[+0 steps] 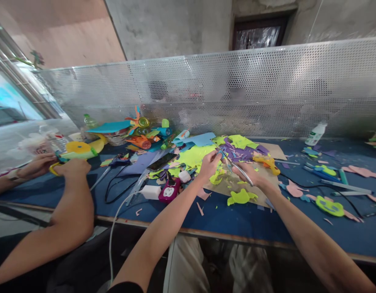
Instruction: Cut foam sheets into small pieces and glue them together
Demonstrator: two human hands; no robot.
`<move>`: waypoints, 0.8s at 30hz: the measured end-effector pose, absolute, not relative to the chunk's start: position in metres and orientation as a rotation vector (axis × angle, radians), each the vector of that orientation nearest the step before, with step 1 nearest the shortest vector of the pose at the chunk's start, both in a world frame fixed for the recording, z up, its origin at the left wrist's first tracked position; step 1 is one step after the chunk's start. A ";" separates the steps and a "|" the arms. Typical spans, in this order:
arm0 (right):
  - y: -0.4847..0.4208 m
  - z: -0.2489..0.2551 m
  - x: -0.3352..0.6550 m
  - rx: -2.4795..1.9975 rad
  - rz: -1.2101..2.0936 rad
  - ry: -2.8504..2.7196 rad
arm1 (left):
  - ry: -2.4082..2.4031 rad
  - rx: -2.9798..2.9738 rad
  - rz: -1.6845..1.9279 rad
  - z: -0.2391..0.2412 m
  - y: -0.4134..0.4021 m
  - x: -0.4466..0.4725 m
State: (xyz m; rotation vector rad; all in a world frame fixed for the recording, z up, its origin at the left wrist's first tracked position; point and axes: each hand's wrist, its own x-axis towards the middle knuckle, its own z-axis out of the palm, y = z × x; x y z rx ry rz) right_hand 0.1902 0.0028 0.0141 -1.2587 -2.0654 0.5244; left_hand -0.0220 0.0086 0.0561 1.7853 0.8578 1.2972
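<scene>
My left hand (209, 162) pinches a small piece of yellow-green foam (217, 176) over a brown cardboard sheet (227, 188). My right hand (248, 171) grips a pair of scissors (233, 166), whose blades point up and left towards the left hand's fingers. A cut yellow-green foam shape (240, 197) lies on the cardboard just in front of both hands. Purple and yellow-green foam scraps (239, 149) are heaped behind them.
A blue table (224, 219) carries a phone (161, 162), a white charger (151, 192) with cables, a magenta gadget (170, 190), an orange glue gun (267, 162) and foam figures (330, 205). A perforated metal screen (236, 89) backs it. A co-worker's arms (71, 195) work at left.
</scene>
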 end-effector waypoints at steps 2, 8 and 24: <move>0.002 0.016 0.189 -1.260 0.518 -2.070 | 0.860 1.805 1.333 0.057 0.009 -0.023; -0.002 0.020 0.185 -1.223 0.670 -2.057 | 0.923 1.866 1.353 0.058 0.007 -0.023; -0.005 0.018 0.183 -1.259 0.766 -1.992 | 0.875 1.921 1.376 0.057 0.003 -0.021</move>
